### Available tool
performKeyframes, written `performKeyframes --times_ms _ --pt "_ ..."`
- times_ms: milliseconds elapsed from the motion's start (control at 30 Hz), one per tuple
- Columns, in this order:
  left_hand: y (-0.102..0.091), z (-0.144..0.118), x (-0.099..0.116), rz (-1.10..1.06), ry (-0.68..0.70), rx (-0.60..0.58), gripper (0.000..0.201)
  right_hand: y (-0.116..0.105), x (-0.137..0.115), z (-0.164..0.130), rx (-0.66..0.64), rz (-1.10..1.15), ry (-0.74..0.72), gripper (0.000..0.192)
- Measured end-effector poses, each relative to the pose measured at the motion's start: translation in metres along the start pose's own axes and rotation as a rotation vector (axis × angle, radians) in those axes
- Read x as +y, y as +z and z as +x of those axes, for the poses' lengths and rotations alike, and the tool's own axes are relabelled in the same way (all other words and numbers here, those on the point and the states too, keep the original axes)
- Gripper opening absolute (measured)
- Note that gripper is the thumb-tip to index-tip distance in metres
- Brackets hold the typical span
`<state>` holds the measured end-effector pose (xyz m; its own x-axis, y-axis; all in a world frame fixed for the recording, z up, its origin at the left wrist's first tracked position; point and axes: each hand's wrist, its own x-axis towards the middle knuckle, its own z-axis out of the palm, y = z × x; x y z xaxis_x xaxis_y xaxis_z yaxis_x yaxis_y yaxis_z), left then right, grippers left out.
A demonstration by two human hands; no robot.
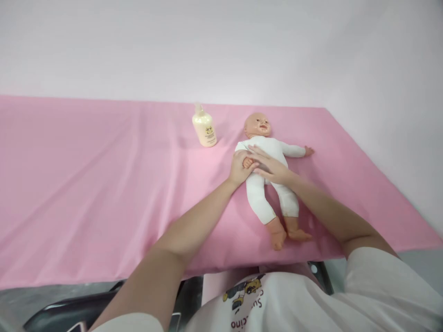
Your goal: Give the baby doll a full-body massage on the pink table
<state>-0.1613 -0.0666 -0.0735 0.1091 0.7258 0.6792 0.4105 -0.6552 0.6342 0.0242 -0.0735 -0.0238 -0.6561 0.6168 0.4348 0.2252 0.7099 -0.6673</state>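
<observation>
Where the pink sheet (86,184) runs off to the far left, I see only folds and creases in the cloth. It covers a long table set against a pale wall (221,46).

Further right, at the far side, a cream bottle (205,130) stands upright, tilted a little by the lens, with a small yellow label on its front. It is near the doll's head but apart from it.

My left hand (239,168) comes next. Fingers curled, closed around the doll's small hand and wrist; the doll's pink fingers show just inside my grip. My forearm runs back toward the near left.

The doll (268,152) lies face up on the sheet, right of centre, head at the far side, feet toward me. White bodysuit, bare feet. Its other arm is stretched out to the right, flat on the cloth.

My right hand (269,163) lies across the doll's belly and chest, fingers extended and flat, pointing left toward my left hand. It is pressed on the body, not clasped round anything. Fingertips reach just beside the held doll hand; I cannot tell whether they touch it.

Near edge: my white printed shirt (277,299), and a dark chair frame (69,313) below the table.
</observation>
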Motion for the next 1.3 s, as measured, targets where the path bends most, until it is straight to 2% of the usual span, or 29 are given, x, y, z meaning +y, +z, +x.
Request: performKeyframes --times_ms 67,167,400,533,700,800,933,1133,1300 --pt "0.001 0.001 -0.001 -0.003 0.018 0.006 0.037 0.005 0.003 0.0 -0.065 0.023 -0.009 0.063" --pt "0.003 0.003 0.0 0.06 0.017 0.008 0.034 0.002 0.009 -0.004 -0.054 0.042 0.023 0.064" --pt "0.001 0.01 -0.004 0.14 0.121 -0.04 0.013 -0.009 0.003 -0.001 -0.06 0.054 0.15 0.06" --pt "-0.003 0.009 -0.002 0.129 0.142 -0.046 0.018 -0.009 0.001 0.003 -0.066 0.051 0.179 0.056" --pt "-0.007 0.008 -0.001 0.118 0.104 -0.055 0.03 -0.008 0.003 0.003 -0.033 0.069 0.091 0.065" --pt "-0.007 0.009 -0.002 0.103 0.075 -0.057 0.027 -0.008 0.002 0.003 -0.035 0.059 0.129 0.065" --pt "-0.006 0.01 -0.004 0.104 0.111 -0.091 0.015 -0.007 -0.002 0.003 -0.038 0.036 0.21 0.057" --pt "-0.003 0.008 -0.003 0.12 0.074 -0.067 0.02 0.002 0.003 0.0 -0.038 -0.031 0.161 0.054" --pt "-0.003 0.007 0.0 0.143 0.135 -0.102 0.037 0.003 0.009 -0.003 0.008 0.013 0.001 0.045"
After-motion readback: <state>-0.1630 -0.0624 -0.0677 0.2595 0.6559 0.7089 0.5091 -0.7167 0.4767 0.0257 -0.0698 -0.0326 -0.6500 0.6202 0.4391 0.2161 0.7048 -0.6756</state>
